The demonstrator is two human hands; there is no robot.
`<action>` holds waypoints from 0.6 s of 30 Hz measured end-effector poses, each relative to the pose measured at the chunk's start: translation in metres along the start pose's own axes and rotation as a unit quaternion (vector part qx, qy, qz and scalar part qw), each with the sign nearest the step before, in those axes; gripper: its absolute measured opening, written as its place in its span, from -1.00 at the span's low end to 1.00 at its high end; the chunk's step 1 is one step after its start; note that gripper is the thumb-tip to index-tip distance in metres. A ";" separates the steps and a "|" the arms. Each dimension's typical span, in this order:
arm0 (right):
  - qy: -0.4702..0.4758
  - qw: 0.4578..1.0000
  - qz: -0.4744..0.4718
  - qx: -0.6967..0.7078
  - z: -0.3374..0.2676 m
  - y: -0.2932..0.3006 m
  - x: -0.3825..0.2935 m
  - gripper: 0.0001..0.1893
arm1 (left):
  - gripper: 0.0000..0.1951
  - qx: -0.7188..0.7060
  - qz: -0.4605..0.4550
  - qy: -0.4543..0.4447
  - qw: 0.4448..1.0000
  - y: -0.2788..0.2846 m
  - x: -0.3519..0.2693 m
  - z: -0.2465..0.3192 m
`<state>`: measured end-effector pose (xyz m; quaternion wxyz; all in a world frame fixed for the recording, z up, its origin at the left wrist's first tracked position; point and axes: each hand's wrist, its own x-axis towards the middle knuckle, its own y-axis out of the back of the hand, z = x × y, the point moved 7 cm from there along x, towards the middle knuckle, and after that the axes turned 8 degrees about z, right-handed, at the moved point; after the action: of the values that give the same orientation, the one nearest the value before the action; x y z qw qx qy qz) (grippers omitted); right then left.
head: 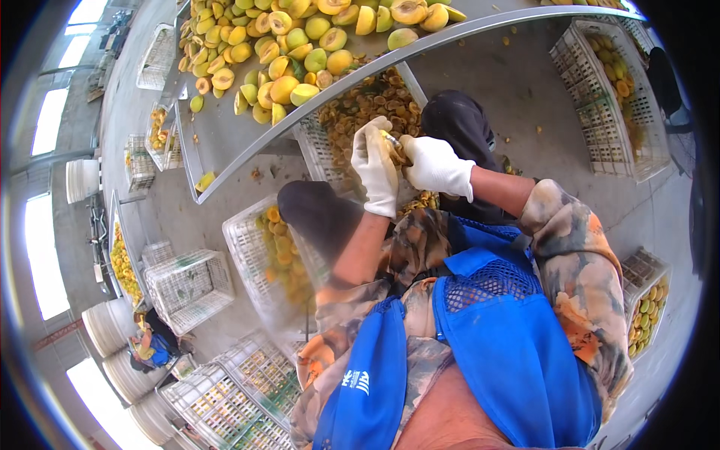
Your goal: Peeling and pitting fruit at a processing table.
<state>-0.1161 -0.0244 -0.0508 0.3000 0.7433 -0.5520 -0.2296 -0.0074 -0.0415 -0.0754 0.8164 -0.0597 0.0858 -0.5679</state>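
Observation:
Both hands wear white knit gloves and meet above a crate of brown fruit pits and scraps (pixel 374 109). My left hand (pixel 376 169) is closed around a small tool with a yellow part and a metal end (pixel 390 138); the fingers hide most of it. My right hand (pixel 436 163) grips a brownish piece of fruit (pixel 400 153) against the metal end. Which hand bears more of the tool is hard to tell. Halved and whole yellow-green apricots or similar stone fruit (pixel 284 89) lie heaped on the metal table (pixel 225 140) beyond the hands.
The table's raised metal rim (pixel 360 79) crosses just beyond the hands. White plastic crates of fruit stand at the left knee (pixel 259 253), far right (pixel 607 107) and lower right (pixel 644 298). An open crate (pixel 188 287) and white buckets (pixel 109 326) are at left, near another seated person (pixel 152 346).

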 end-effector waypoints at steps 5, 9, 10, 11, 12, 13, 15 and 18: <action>0.024 0.994 -0.035 -0.099 0.001 -0.001 -0.001 -0.70 | -0.64 -0.013 -0.039 0.242 0.969 0.005 0.004 -0.030; -0.012 0.995 -0.088 -0.045 -0.001 -0.006 -0.005 -0.66 | -0.56 0.018 -0.052 0.382 0.923 0.004 0.008 -0.040; -0.060 0.992 -0.107 0.016 -0.001 -0.007 -0.002 -0.70 | -0.53 0.054 -0.056 0.360 0.930 0.003 0.010 -0.032; -0.106 0.984 -0.125 0.076 0.001 -0.010 -0.002 -0.74 | -0.51 0.089 -0.033 0.298 0.950 0.002 0.010 -0.025; -0.143 0.965 -0.104 0.195 0.007 -0.013 -0.004 -0.79 | -0.55 0.103 -0.006 0.208 0.973 -0.001 0.014 -0.025; -0.146 0.954 -0.097 0.242 0.016 -0.026 -0.002 -0.77 | -0.58 0.117 0.022 0.115 0.986 -0.001 0.012 -0.021; -0.162 0.932 -0.107 0.307 0.025 -0.034 -0.004 -0.76 | -0.68 0.098 0.017 0.031 0.995 -0.005 0.003 -0.016; -0.147 0.949 -0.065 0.271 0.018 -0.016 0.001 -0.76 | -0.75 0.091 -0.035 -0.119 0.988 -0.020 0.007 0.012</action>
<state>-0.1175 -0.0255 -0.0751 -0.0126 0.7891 -0.5816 -0.1973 -0.0205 -0.0554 -0.0600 0.8024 -0.0549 -0.0663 -0.5906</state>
